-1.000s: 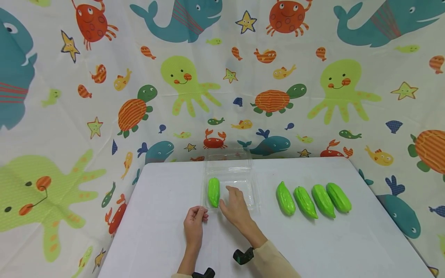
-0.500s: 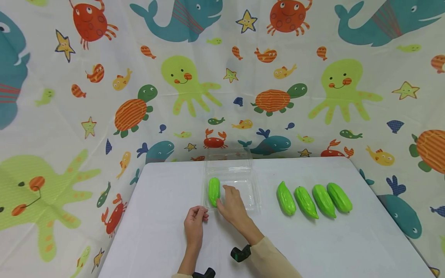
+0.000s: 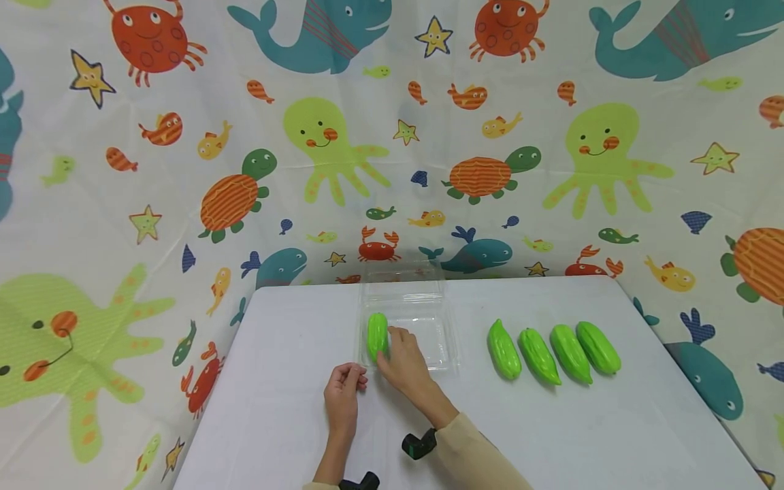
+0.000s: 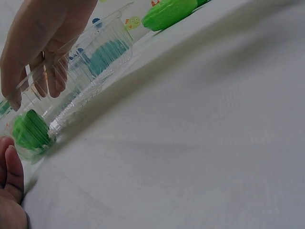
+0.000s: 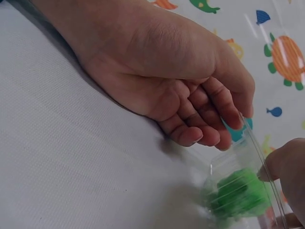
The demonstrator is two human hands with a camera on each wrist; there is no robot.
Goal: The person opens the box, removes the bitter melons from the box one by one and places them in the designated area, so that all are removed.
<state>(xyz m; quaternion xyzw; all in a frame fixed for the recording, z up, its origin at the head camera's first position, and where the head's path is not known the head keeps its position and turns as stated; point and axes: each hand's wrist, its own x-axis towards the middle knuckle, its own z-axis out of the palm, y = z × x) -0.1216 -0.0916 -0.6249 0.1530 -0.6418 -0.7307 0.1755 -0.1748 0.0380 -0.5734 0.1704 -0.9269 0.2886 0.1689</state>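
A clear plastic clamshell container [image 3: 422,347] lies on the table with its lid raised at the back. Along its left side, inside, rests one bright green bitter melon [image 3: 377,333]. My left hand [image 3: 341,398] pinches the container's front left rim between thumb and finger, as the right wrist view shows. My right hand [image 3: 407,367] reaches over the front rim, its fingers bent loosely beside the bitter melon's right side. Its thumb is at the melon's near end; whether it presses on it I cannot tell. Through the clear wall, the left wrist view shows the bitter melon [image 4: 31,130] below the right fingers.
Several more bitter melons [image 3: 537,356] lie in a row on the white table [image 3: 269,408], right of the container. A curtain [image 3: 404,163] printed with sea animals hangs behind and at the sides. Black cameras [image 3: 419,444] are strapped to both wrists.
My right hand has moved a little left inside the container, closer to the bitter melon. The left hand stays at the rim. The head view's left curtain has shifted slightly.
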